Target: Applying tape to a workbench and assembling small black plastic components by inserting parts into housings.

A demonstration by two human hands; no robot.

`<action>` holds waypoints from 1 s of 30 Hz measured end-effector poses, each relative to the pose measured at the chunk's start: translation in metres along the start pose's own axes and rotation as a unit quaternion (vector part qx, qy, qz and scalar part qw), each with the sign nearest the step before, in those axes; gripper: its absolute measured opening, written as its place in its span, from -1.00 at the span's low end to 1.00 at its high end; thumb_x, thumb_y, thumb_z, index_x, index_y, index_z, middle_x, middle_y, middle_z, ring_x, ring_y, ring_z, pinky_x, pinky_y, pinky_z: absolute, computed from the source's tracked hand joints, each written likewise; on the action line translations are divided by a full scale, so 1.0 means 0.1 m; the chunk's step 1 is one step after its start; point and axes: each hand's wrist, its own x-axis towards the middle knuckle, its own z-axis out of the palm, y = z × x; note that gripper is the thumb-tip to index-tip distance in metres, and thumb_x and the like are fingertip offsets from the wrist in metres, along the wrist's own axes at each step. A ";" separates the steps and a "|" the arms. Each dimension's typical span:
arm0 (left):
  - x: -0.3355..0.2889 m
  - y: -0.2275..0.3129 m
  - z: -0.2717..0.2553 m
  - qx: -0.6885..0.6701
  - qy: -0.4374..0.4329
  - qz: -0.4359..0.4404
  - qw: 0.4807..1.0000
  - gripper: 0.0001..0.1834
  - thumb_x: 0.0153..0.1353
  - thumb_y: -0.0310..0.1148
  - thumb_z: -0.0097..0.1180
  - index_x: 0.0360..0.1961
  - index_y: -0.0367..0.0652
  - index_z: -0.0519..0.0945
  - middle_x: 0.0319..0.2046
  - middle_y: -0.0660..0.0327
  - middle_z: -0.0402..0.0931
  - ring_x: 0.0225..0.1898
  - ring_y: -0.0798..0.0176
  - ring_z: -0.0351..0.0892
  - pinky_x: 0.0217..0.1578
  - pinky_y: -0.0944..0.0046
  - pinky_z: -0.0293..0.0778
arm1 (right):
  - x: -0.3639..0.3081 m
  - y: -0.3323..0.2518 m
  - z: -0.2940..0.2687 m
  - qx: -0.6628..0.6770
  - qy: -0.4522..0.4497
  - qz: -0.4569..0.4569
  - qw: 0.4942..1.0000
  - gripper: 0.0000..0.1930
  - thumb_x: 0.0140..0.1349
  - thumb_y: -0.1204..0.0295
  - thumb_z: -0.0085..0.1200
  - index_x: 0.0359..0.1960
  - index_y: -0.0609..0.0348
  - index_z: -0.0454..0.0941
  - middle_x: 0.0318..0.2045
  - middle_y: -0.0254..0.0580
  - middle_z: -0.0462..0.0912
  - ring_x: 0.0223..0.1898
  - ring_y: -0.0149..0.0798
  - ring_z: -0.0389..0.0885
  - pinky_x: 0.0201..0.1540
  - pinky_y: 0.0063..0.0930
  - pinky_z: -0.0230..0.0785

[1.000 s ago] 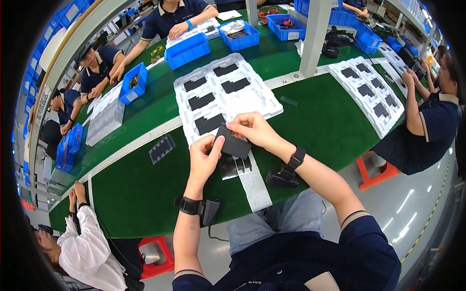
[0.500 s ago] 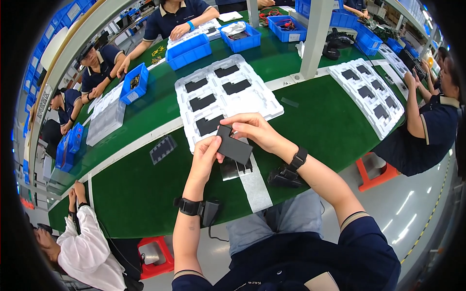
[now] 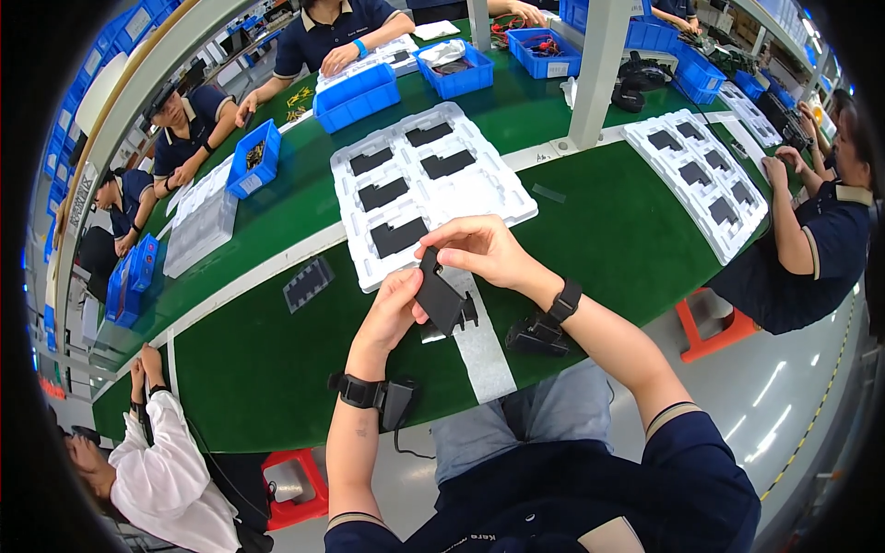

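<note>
Between my two hands is a flat black stepped piece (image 3: 441, 300), tilted on edge above the green table. My left hand (image 3: 391, 300) grips its left side, thumb on the face and fingers partly hidden behind. The fingertips of my right hand (image 3: 481, 251) pinch its narrow upper end. Just beyond lies a white moulded tray (image 3: 479, 198), where several similar black pieces (image 3: 400, 237) rest in pockets. Under the held piece, partly covered by it, something dark with prongs (image 3: 469, 311) shows beside a white strip (image 3: 490, 369) on the table.
Blue bins (image 3: 358, 97) stand along the far side. A grey post (image 3: 597, 88) rises beyond the tray. Another white tray (image 3: 699, 175) lies at right near a seated co-worker (image 3: 816, 217). A dark-patterned clear sheet (image 3: 309, 284) lies at left. Co-workers sit around the table.
The black piece has turned from lying nearly face-up to a steeper tilt. My left hand has shifted with it, and more of the pronged dark thing beneath shows.
</note>
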 end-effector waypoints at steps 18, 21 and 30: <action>0.01 -0.02 0.00 0.010 0.020 0.004 1.000 -0.64 0.27 -0.09 -0.15 -0.53 -0.12 0.43 -0.75 0.45 0.25 -0.67 0.56 0.23 -0.61 0.53 0.18 | 0.00 0.04 0.00 -0.035 0.011 -0.031 0.999 -0.79 0.09 0.52 0.09 -0.20 0.22 0.53 -0.28 -0.20 0.60 -0.20 -0.38 0.54 -0.09 -0.48 0.37; 0.02 -0.04 -0.02 0.018 0.011 0.016 1.000 -0.64 0.27 -0.09 -0.16 -0.53 -0.11 0.42 -0.75 0.46 0.25 -0.67 0.56 0.23 -0.60 0.54 0.18 | 0.00 0.03 0.02 -0.033 0.020 -0.025 0.999 -0.79 0.09 0.52 0.09 -0.20 0.23 0.54 -0.28 -0.20 0.60 -0.20 -0.38 0.54 -0.08 -0.49 0.37; 0.02 -0.02 -0.02 0.006 -0.011 0.015 1.000 -0.63 0.29 -0.09 -0.19 -0.57 -0.09 0.38 -0.74 0.47 0.19 -0.66 0.55 0.19 -0.59 0.53 0.15 | 0.00 0.02 0.01 -0.030 0.014 -0.016 0.999 -0.78 0.11 0.50 0.08 -0.18 0.25 0.53 -0.26 -0.19 0.59 -0.20 -0.37 0.54 -0.06 -0.48 0.36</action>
